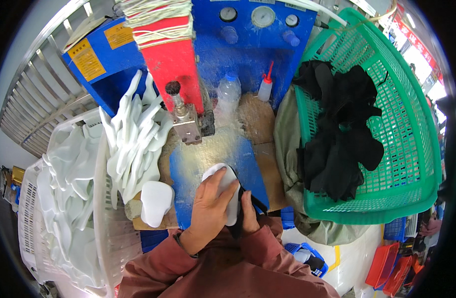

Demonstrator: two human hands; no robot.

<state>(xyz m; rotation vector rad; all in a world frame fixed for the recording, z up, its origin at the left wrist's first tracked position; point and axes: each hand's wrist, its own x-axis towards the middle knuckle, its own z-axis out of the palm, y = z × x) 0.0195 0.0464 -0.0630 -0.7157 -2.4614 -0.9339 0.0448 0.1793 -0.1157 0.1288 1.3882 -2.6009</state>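
Observation:
A white insole-shaped piece (232, 209) is in my hands above the blue work plate, tilted, with a black fabric piece (259, 203) beneath it and showing along its right edge. My left hand (205, 214) lies over the white piece, its fingers pressing on the top face. Gripping the right edge where black and white meet is my right hand (248, 216), thumb uppermost; its other fingers are hidden underneath. The blue plate (187, 166) carries pale residue. Just left of it, one more white insole-shaped piece (156, 202) lies flat.
A red machine arm (168, 64) with a metal head (188, 130) overhangs the plate. White pieces are heaped (133, 144) at left, beside a filled white basket (103, 198). A green basket (372, 216) holds black fabric pieces. Two bottles (229, 92) stand behind.

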